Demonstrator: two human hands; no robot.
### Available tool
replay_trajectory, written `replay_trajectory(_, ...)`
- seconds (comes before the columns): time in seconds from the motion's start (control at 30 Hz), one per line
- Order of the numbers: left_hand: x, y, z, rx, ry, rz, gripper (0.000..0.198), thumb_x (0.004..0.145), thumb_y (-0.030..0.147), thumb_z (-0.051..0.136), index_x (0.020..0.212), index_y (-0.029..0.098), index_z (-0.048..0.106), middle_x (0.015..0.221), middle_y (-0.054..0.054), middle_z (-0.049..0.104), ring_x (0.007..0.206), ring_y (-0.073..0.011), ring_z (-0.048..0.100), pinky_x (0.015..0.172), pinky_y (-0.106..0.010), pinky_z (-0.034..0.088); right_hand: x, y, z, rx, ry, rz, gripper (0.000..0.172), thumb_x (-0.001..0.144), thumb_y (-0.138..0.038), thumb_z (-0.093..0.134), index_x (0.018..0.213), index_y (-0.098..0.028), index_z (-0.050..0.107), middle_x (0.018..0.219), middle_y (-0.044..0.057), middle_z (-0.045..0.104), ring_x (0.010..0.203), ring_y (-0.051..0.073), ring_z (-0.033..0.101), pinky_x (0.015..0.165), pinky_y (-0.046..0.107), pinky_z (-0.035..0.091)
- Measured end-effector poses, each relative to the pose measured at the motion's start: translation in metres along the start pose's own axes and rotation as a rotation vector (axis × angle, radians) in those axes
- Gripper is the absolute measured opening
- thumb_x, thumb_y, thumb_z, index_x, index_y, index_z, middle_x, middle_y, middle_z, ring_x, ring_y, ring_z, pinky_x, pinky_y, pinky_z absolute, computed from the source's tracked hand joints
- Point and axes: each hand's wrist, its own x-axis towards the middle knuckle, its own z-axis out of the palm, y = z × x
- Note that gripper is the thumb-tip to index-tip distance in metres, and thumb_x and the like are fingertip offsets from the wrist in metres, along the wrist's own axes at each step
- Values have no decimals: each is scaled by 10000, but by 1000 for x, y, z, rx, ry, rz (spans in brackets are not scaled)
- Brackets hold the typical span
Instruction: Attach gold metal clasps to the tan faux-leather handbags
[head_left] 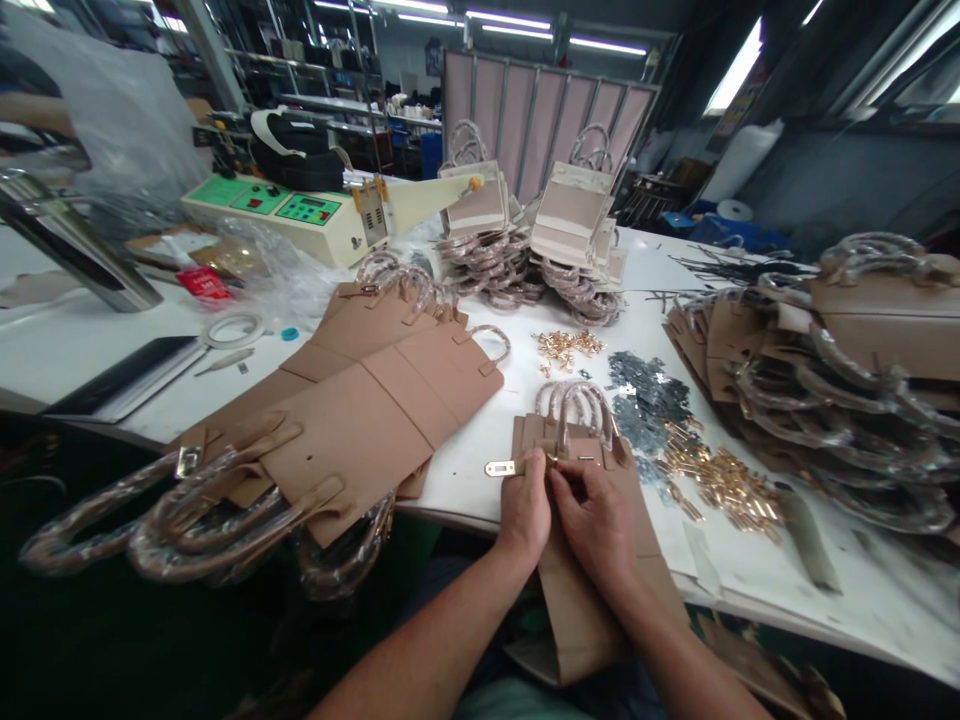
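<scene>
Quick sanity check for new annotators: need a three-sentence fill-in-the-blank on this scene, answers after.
1. The slotted metal plate sticks out beside the person's ____ hand.
2. Grey metal pieces lie between two piles of ____-coloured fittings.
3. The control panels on the cream machine are coloured ____.
Missing words: left; gold; green.

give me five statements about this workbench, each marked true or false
1. The left hand and right hand are at the brown bag. True.
2. The left hand and right hand are far apart. False: they are close together.
3. A slotted metal plate sticks out beside the left hand. True.
4. Dark metal pieces lie near gold-coloured pieces. True.
5. The dark metal pieces lie left of the left hand. False: they lie right of it.
</scene>
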Motion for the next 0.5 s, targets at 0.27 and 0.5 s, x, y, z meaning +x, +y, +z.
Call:
replay_trajectory(0.27, -4, 6, 1, 66, -45, -9, 313, 980, 406, 514, 843, 202, 708, 937, -79, 743, 962, -244, 668, 904, -310, 485, 4, -2, -4, 89, -83, 21, 269, 960, -351, 584, 1169, -218, 690, 988, 66, 752, 800, 213, 701, 738, 332, 564)
replay_trajectory(0.5, -3, 4, 3, 164, -1, 78, 292, 989, 372, 457, 797, 216, 614, 865, -37, 675, 897, -198, 633, 874, -301, 476, 14, -7, -11, 111, -239, 30, 136, 940, -309, 581, 982, -245, 694, 860, 21, 708, 739, 204, 648, 689, 319, 507)
